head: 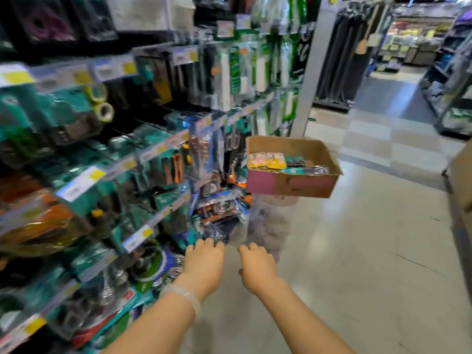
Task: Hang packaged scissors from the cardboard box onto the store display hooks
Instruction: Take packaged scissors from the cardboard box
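Note:
A fanned bundle of packaged scissors (219,215) in blue, orange and clear packs hangs low in front of the display hooks (178,200). My left hand (204,261) grips the bundle's bottom edge, with the fingers curled over it. My right hand (258,267) is beside it, its curled fingers at the bundle's lower right corner. The view is motion-blurred. Behind the hands, the cardboard box (291,186) with a pink front holds more yellow and teal packs (275,160).
The box rests on a translucent bin (273,221). Packed pegboard shelving with price tags (81,182) fills the left side. A grey pillar (306,80) stands behind the box. Tiled aisle floor (370,251) stretches to the right, and a cardboard edge (463,180) shows at far right.

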{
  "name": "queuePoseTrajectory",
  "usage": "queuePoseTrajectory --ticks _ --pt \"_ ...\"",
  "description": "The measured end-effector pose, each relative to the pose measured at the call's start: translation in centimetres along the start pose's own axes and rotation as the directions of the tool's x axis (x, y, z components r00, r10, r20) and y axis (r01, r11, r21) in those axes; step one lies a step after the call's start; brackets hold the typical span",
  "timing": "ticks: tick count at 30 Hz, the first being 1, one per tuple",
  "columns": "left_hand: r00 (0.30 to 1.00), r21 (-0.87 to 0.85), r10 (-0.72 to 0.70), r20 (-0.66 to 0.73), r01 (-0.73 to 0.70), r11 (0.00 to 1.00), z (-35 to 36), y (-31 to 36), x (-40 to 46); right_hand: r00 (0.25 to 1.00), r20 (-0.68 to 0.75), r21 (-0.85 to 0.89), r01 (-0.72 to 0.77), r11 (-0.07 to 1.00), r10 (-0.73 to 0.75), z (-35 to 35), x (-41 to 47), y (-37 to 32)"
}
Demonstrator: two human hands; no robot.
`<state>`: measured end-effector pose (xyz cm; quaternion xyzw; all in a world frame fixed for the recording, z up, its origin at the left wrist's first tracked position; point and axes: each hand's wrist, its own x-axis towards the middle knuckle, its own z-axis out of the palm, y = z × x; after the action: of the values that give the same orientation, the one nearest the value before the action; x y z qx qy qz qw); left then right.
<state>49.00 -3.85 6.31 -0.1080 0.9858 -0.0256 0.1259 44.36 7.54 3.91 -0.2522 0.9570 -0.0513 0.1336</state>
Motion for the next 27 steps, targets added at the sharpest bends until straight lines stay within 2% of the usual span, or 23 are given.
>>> queuePoseTrajectory --ticks 10,17,27 --pt "0.989 0.041 0.141 0.046 -0.143 0.989 0.6 9.1 6.8 0.986 0.041 0.139 -0.168 0.976 0.164 0.2 1.9 11.4" --pt "0.973 0.043 0.216 0.080 -0.220 0.975 -0.9 13.9 14.6 0.974 0.005 0.139 -0.223 0.965 0.225 -1.8 7.6 17.9" --pt "0.970 -0.059 0.208 0.124 -0.202 0.978 -4.7 18.9 27.7 0.980 -0.003 0.103 -0.197 0.975 0.198 -7.4 19.4 25.9"
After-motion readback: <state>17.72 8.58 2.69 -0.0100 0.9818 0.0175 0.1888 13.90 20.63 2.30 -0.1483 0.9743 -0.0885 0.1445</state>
